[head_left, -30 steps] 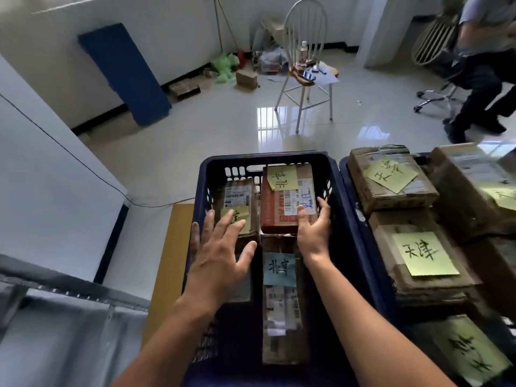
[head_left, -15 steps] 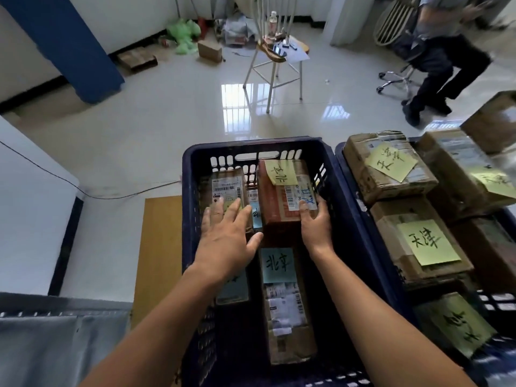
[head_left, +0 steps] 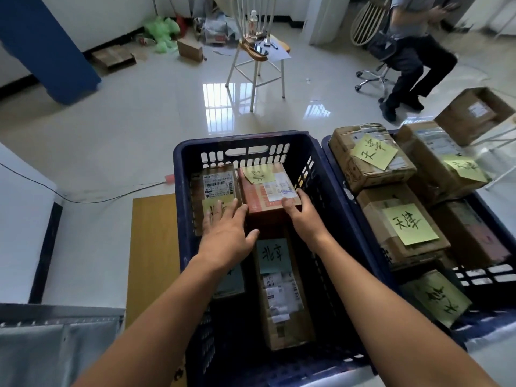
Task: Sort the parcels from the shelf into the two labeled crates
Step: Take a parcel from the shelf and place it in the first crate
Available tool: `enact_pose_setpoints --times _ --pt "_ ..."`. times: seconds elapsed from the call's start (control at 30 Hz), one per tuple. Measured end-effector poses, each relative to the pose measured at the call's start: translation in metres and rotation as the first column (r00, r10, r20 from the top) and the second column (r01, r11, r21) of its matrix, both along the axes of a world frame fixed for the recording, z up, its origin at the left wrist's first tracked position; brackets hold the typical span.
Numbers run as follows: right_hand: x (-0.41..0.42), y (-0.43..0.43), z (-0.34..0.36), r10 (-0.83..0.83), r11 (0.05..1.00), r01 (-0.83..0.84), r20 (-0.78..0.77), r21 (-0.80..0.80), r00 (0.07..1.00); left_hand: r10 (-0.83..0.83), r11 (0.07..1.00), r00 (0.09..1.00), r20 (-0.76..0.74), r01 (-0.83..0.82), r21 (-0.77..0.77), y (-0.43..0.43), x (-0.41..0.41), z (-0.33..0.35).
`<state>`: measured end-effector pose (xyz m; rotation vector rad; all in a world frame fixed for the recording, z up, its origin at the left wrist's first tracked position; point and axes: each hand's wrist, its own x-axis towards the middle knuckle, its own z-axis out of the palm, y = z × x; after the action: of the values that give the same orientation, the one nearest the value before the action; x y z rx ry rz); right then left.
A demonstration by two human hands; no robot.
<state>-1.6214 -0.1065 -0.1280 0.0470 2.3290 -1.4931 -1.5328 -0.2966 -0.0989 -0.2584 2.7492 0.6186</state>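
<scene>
Two dark blue crates stand side by side: the left crate [head_left: 245,141] and the right crate [head_left: 480,277]. In the left crate lie a reddish parcel [head_left: 265,191] with a yellow note, a small brown parcel [head_left: 216,182] to its left, and a long brown parcel [head_left: 279,289] with a blue note. My left hand [head_left: 226,233] lies flat with straight fingers on the small brown parcel. My right hand [head_left: 297,213] touches the near right corner of the reddish parcel. The right crate holds several brown parcels with yellow-green notes [head_left: 409,223].
A wooden board [head_left: 153,247] lies left of the left crate, a grey metal shelf edge [head_left: 55,317] at lower left. Beyond the crates are shiny floor, a white chair [head_left: 257,51], a blue panel [head_left: 42,46], and a seated person [head_left: 413,51]. A brown box [head_left: 474,113] sits at far right.
My left hand has slid forward and right onto the small brown parcel. My right hand stays at the reddish parcel's corner. The view has tilted down and closer to the crates.
</scene>
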Motion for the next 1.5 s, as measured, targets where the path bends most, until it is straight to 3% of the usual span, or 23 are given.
enact_pose_setpoints --times 0.13,0.3,0.47,0.63,0.87,1.1,1.3,1.5 --pt "-0.002 0.004 0.004 0.123 0.986 -0.127 0.041 0.112 0.992 -0.002 0.999 0.999 -0.044 0.0 -0.036 0.001 0.006 0.005" --pt "0.004 0.007 0.021 0.242 0.927 -0.153 -0.234 0.342 0.942 0.003 0.996 0.993 -0.118 -0.013 -0.088 0.008 0.022 0.018" --pt "0.033 0.021 0.048 0.491 0.799 -0.286 -0.298 0.529 0.819 0.07 0.988 0.974 -0.214 -0.098 -0.12 0.028 0.044 0.036" --pt "0.058 0.042 0.068 0.632 0.702 -0.33 -0.337 0.631 0.698 0.191 0.955 0.941 -0.278 -0.244 -0.169 0.06 0.08 0.05" --pt "0.097 0.059 0.091 0.776 0.617 -0.499 -0.367 0.609 0.513 0.405 0.86 0.84 -0.362 -0.484 -0.162 0.107 0.158 0.065" --pt "0.172 0.045 0.106 0.876 0.474 -0.678 -0.383 0.562 0.295 0.601 0.675 0.664 -0.445 -0.72 -0.163 0.129 0.268 0.073" --pt "0.274 0.009 0.116 0.914 0.301 -0.766 -0.4 0.568 0.062 0.756 0.415 0.395 -0.523 -0.906 -0.085 0.132 0.389 0.082" --pt "0.407 -0.025 0.12 0.897 0.114 -0.8 -0.408 0.589 -0.172 0.855 0.168 0.193 -0.482 -0.981 -0.093 0.15 0.527 0.081"
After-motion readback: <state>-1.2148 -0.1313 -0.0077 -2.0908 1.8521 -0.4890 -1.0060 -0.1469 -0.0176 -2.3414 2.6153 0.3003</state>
